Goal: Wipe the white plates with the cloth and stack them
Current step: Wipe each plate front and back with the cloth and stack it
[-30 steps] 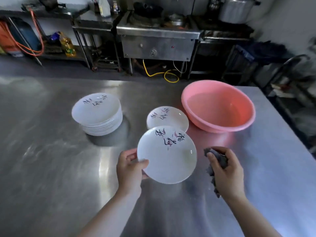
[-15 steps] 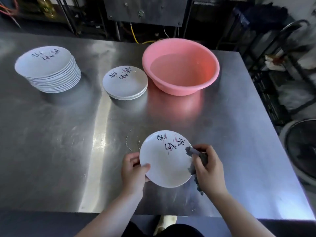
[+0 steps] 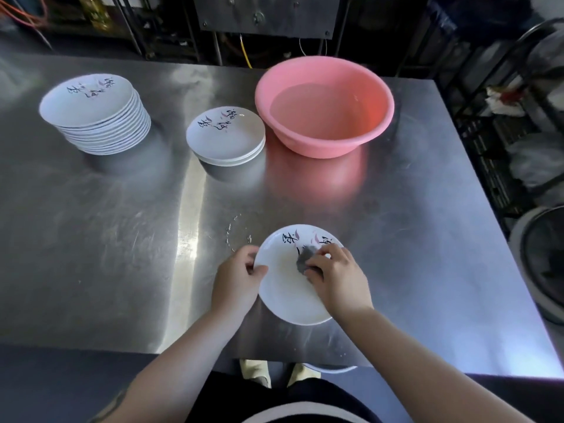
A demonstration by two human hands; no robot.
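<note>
While the plate point(image 3: 285, 290) is gripped at its rim by the left hand point(image 3: 236, 277), the cloth point(image 3: 305, 260) is pinched and pressed onto it by the right hand point(image 3: 337, 277).

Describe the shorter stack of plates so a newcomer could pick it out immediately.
Find the pink basin at the back of the steel table. Directly left of it, almost touching, sits the short stack of plates. It holds only a few plates, unlike the tall stack farther left.
</note>
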